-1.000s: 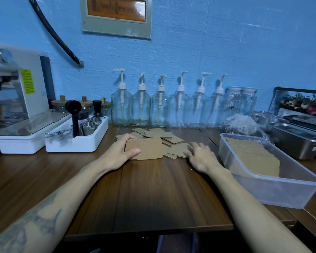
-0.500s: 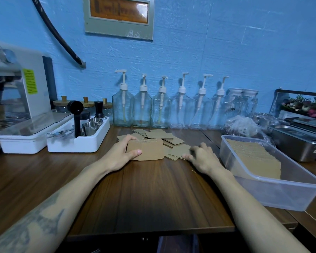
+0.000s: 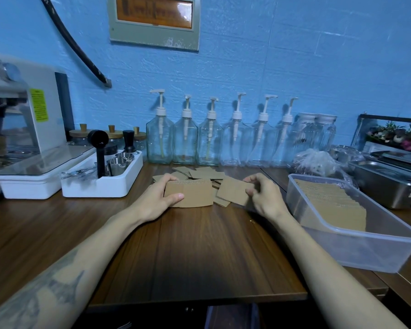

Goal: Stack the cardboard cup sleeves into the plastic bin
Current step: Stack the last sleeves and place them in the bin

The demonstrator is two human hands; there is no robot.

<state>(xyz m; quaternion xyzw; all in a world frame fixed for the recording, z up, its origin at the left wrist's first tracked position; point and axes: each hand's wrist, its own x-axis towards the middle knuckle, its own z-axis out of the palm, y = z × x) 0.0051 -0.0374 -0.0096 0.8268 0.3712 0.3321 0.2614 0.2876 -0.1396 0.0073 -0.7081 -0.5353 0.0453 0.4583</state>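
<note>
The cardboard cup sleeves (image 3: 201,175) lie scattered flat on the wooden tabletop (image 3: 195,252), at about twelve o'clock from the person and just in front of the pump bottles (image 3: 209,136). They look thin, light and corrugated, stiff enough to hold shape but likely to crease if squeezed hard, and flat ones probably slide over one another; an edge pinch between thumb and fingers seems the surest hold. The left hand (image 3: 156,201) grips a small gathered stack of sleeves (image 3: 191,193), thumb across the near face and fingers curled over the far edge, forearm reaching in from seven o'clock. The right hand (image 3: 265,197) pinches a single sleeve (image 3: 234,191) by its right edge, lifted and tilted off the pile, with the forearm coming in from five o'clock. The two held pieces sit near each other but apart. The plastic bin (image 3: 356,245) stands at three o'clock, just beside the right wrist, already holding a row of sleeves (image 3: 332,205). A white tray of coffee tools (image 3: 102,181) sits at ten o'clock.
</note>
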